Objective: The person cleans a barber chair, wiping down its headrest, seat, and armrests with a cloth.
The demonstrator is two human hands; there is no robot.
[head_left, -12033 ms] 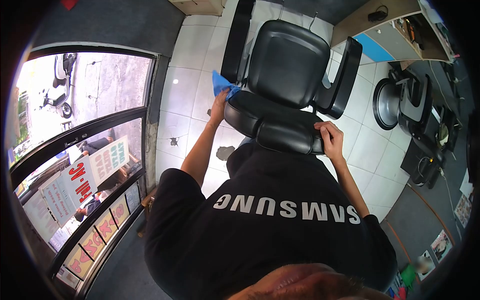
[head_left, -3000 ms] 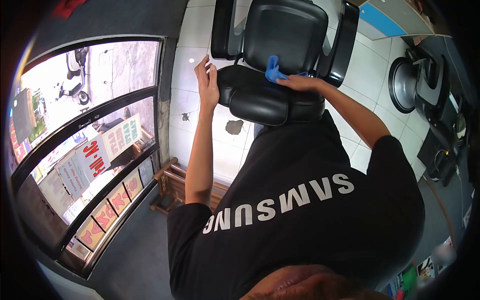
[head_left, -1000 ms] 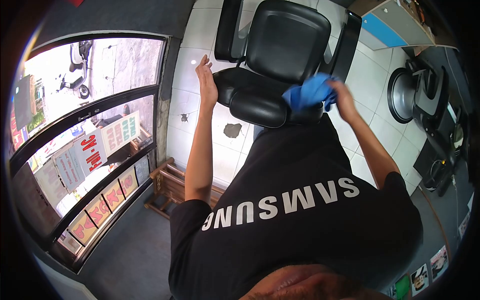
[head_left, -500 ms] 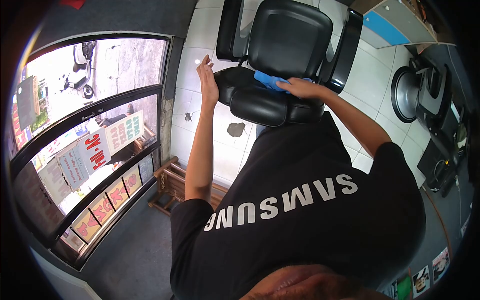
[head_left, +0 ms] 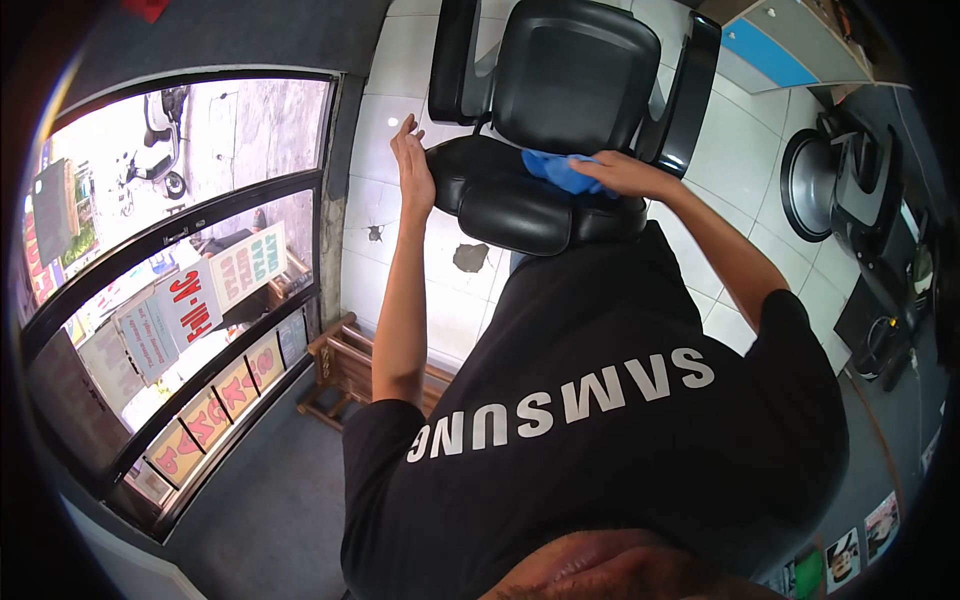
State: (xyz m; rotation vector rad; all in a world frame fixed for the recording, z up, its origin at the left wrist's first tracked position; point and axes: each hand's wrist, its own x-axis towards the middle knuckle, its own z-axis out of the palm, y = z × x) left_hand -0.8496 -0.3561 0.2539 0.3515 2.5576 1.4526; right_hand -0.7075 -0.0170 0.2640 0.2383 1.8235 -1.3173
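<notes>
A black padded barber chair [head_left: 575, 85] stands before me, its thick cushioned part [head_left: 512, 215] nearest my body. My right hand [head_left: 632, 176] grips a bunched blue cloth [head_left: 560, 172], which lies against the black upholstery between the near cushion and the broad pad behind it. At the chair's left side, my left hand [head_left: 413, 172] is open with the fingers raised and slightly bent. Its palm side rests right at the edge of the black padding, and it holds nothing.
A glass door [head_left: 180, 232] with signs is on the left. Near it stands a brown wooden rack [head_left: 340, 365]. A black wash basin [head_left: 808, 187] is at the right, and a cabinet with a blue panel [head_left: 768, 55] at the back right. The white tiled floor has broken patches [head_left: 471, 257].
My right hand has shifted slightly right across the padding with the blue cloth, which is now more bunched. My left hand stays at the chair's left edge.
</notes>
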